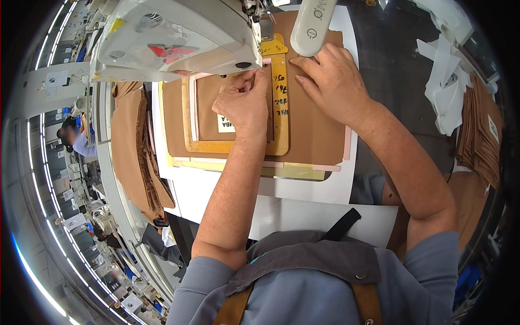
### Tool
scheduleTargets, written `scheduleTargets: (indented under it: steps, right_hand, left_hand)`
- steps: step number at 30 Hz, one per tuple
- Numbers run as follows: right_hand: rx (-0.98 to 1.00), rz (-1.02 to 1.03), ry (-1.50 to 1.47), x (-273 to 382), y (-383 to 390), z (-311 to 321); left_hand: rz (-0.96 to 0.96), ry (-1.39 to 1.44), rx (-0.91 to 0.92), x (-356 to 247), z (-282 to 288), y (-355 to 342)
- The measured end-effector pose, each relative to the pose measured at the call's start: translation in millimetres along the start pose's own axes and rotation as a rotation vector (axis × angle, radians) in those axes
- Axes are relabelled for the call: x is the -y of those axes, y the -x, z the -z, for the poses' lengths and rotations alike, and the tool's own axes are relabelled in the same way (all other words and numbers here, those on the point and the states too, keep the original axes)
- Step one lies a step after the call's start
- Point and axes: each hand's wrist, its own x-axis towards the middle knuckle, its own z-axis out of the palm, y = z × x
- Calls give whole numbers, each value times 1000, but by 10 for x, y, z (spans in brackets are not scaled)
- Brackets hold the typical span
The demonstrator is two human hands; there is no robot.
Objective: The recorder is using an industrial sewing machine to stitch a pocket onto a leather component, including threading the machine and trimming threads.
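Head view shows, at left, a stack of brown pieces [142,157] hanging off the counter [303,195]. In the middle the left hand [245,103] pinches the brown panel [227,108] inside the yellow frame template [279,103] under the sewing machine [179,38]. The right hand [333,81] lies spread and flat on it; I judge the piece is being aligned, which needs steady pressure.

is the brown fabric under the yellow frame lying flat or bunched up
Flat. The brown fabric lies smooth under the yellow frame, with both hands pressing on it.
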Motion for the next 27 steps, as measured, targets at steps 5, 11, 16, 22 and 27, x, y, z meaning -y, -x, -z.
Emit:
scheduleTargets:
  steps: [5, 11, 16, 22, 27]
  right_hand:
    - [14, -7, -3, -6, 4, -9]
    - [21, -7, -11, -7, 6, -3]
    - [11, -10, -13, -9, 0, -8]
    - [-14, 0, -31, -25, 4, -34]
    - [-16, 27, -92, -21, -136, -89]
  left_hand:
    - [-3, 11, -4, -3, -3, -1]
    - [-38, 6, 26, -8, -17, 2]
    - [19, 14, 11, 14, -10, -20]
    - [-1, 16, 23, 35, -14, -19]
    - [-28, -8, 51, -29, -14, 6]
